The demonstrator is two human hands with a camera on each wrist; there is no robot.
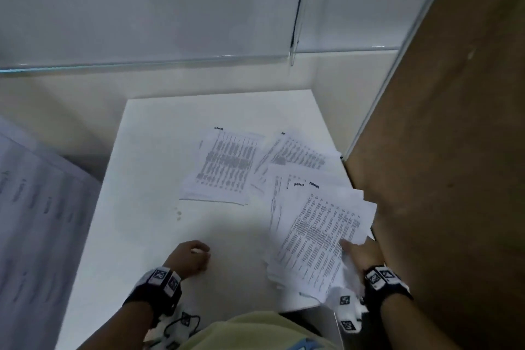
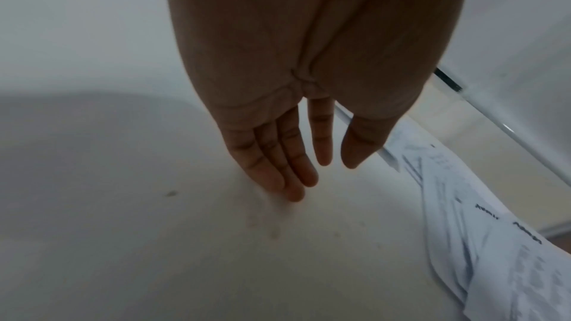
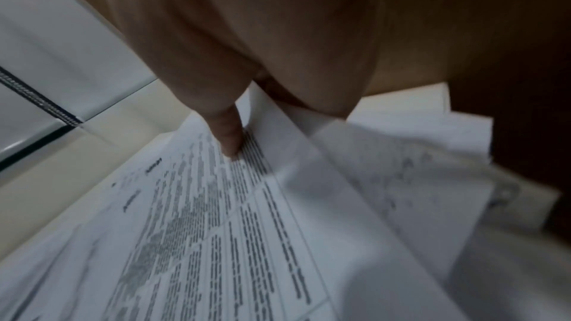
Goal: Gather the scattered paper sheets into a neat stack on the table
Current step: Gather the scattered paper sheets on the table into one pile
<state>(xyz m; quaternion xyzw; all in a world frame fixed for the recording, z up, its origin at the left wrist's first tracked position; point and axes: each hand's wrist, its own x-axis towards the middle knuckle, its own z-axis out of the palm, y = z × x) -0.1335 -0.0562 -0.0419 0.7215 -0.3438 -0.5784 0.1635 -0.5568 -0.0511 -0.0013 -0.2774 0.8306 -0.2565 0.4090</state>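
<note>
1. The right hand (image 1: 362, 254) pinches a fanned bundle of printed sheets (image 1: 318, 236) at the worktop's (image 1: 159, 173) near right corner; in the right wrist view the thumb presses on the top page with the other fingers tucked underneath
2. The left hand (image 1: 191, 257) holds nothing; the left wrist view shows its fingers (image 2: 278, 167) straight and close together, tips touching the bare worktop near the front edge
3. A tidier pile of sheets (image 1: 224, 167) lies toward the middle of the worktop, and a skewed sheet (image 1: 298, 155) lies by the right edge, overlapping the fanned bundle's far end
4. Risk: the bundle overhangs the near right corner and is pinched at one side only, so pulling it could let the lower pages slide out and drop off the edge
5. Risk: the pages are already bent near the right hand; squaring them against the brown panel (image 1: 443, 150) could crease them further
6. Hard to tell: the sheet count, the blurred print, and how many pages the hidden fingers actually grip
7. A large printed page (image 1: 37, 221) at the left is cut off; whether it belongs to the task is unclear
</note>
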